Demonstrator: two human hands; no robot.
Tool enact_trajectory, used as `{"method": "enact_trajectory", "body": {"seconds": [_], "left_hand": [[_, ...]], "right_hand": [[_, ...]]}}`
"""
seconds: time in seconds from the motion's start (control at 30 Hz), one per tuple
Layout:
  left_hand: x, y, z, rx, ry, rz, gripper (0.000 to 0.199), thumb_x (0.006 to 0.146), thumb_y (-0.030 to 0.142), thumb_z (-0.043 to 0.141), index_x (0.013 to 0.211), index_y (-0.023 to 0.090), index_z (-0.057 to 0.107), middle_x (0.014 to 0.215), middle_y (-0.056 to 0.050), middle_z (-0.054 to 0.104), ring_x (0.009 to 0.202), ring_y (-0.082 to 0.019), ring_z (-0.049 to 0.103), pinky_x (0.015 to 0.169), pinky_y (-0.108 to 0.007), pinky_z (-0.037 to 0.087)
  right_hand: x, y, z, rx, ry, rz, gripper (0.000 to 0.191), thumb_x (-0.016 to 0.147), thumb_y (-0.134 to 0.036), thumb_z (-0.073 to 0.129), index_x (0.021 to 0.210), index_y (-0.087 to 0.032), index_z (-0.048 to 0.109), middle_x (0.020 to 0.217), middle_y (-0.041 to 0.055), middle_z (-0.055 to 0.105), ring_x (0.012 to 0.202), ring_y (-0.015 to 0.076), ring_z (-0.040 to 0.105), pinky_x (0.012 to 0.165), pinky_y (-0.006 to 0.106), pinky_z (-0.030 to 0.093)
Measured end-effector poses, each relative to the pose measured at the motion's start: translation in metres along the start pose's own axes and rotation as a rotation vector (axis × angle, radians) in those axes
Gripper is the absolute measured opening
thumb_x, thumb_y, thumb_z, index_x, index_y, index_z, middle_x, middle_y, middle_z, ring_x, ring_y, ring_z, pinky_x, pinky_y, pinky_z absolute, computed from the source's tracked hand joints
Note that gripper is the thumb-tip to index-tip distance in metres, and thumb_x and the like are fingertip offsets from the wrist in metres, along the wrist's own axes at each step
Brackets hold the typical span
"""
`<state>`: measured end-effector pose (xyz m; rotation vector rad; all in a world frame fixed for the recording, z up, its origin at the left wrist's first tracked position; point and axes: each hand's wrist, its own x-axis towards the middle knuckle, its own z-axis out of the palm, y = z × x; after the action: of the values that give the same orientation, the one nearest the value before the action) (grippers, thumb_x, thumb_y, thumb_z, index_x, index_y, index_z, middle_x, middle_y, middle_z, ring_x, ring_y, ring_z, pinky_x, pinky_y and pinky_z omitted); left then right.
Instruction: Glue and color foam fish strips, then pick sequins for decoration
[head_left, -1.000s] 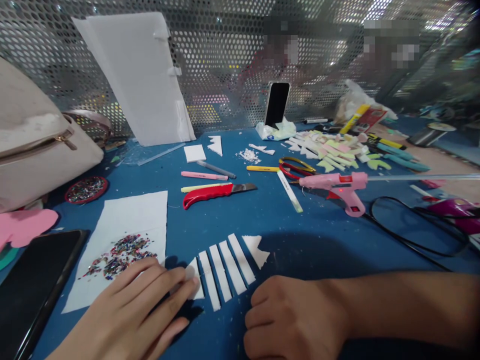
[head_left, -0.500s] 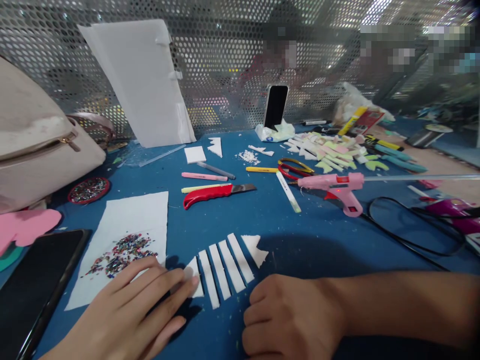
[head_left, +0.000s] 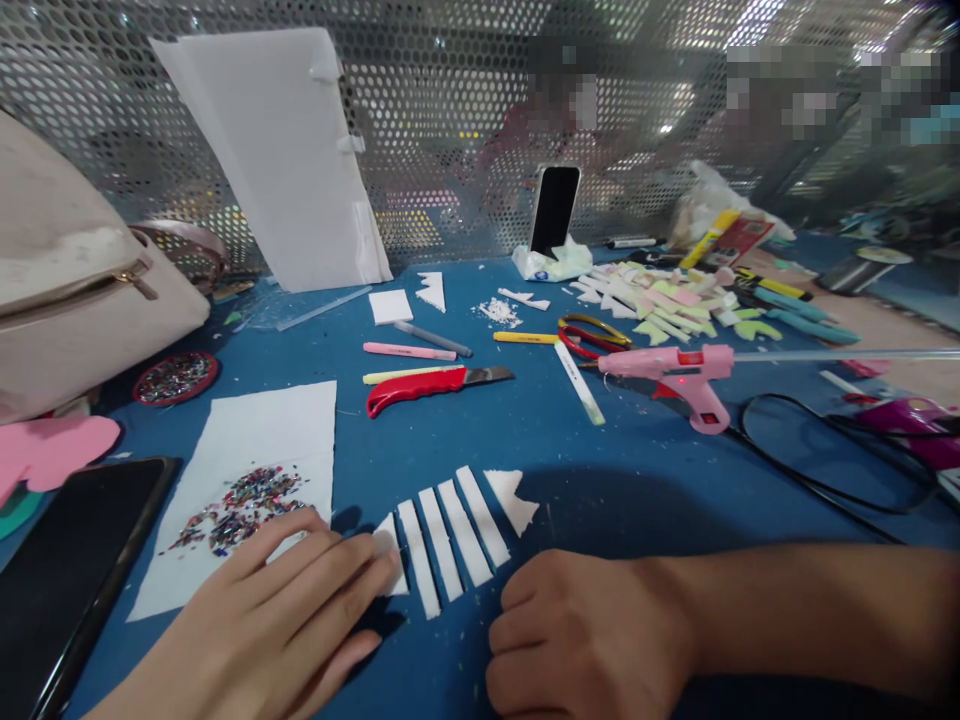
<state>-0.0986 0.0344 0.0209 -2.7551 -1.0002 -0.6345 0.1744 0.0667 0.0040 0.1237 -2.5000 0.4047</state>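
Observation:
My left hand point(head_left: 281, 610) lies with its fingers stretched out, the fingertips resting on a pointed white foam piece point(head_left: 395, 575). Beside that piece, several white foam strips point(head_left: 441, 540) are laid side by side with narrow gaps, like slices of a fish shape. A notched tail-like white piece point(head_left: 514, 500) closes the row at its right end. My right hand point(head_left: 577, 630) rests on the blue table as a loose fist just right of the strips, apart from them. Nothing sticks out of it; the inside of its palm is hidden.
Behind the strips lie a red knife point(head_left: 420, 388), a pink marker point(head_left: 409, 351) and scissors point(head_left: 592, 335). A pink glue gun point(head_left: 690, 380) trails a black cable at right. Left are a sheet with glitter bits point(head_left: 259, 505) and a phone point(head_left: 75, 580). Foam scraps point(head_left: 667, 300) lie behind.
The left hand's fingertips have shifted very slightly to the right on the pointed foam piece. The right hand and the strips look practically the same.

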Motion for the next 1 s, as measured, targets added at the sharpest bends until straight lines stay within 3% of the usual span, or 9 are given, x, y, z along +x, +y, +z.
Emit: {"method": "enact_trajectory", "body": {"seconds": [0.13,0.37,0.73,1.0], "left_hand": [[-0.001,0.000,0.002,0.015,0.002,0.007,0.033,0.107,0.032,0.041,0.112,0.021,0.072,0.105,0.001,0.074,0.091,-0.016,0.060,0.114,-0.032,0.026],[-0.013,-0.002,0.003,-0.001,0.035,0.032,0.029,0.104,0.023,0.045,0.118,0.019,0.070,0.108,-0.002,0.073,0.098,-0.016,0.061,0.118,-0.032,0.025],[-0.006,-0.003,0.001,-0.040,0.015,0.039,0.029,0.102,0.025,0.046,0.119,0.019,0.069,0.111,-0.001,0.072,0.100,-0.016,0.062,0.121,-0.031,0.022],[-0.002,-0.001,0.000,-0.043,0.008,0.014,0.029,0.104,0.027,0.044,0.116,0.021,0.070,0.111,0.000,0.073,0.100,-0.015,0.061,0.121,-0.030,0.020]], "right_hand": [[-0.002,0.000,0.001,-0.011,-0.017,-0.008,0.025,0.093,-0.018,0.054,0.069,-0.014,0.062,0.061,-0.0047,0.050,0.054,0.0106,0.037,0.049,0.028,0.028],[-0.002,0.001,0.001,-0.016,-0.020,-0.031,0.034,0.098,-0.018,0.046,0.071,-0.013,0.066,0.062,-0.0033,0.050,0.055,0.0118,0.037,0.049,0.029,0.027],[-0.002,-0.001,0.002,-0.017,0.004,0.017,0.036,0.099,-0.019,0.048,0.065,-0.015,0.060,0.060,-0.0044,0.052,0.053,0.0103,0.038,0.050,0.028,0.029],[0.000,0.000,0.000,0.008,0.011,0.013,0.043,0.101,-0.017,0.036,0.063,-0.015,0.057,0.060,-0.0036,0.050,0.054,0.0108,0.037,0.049,0.028,0.028]]}}
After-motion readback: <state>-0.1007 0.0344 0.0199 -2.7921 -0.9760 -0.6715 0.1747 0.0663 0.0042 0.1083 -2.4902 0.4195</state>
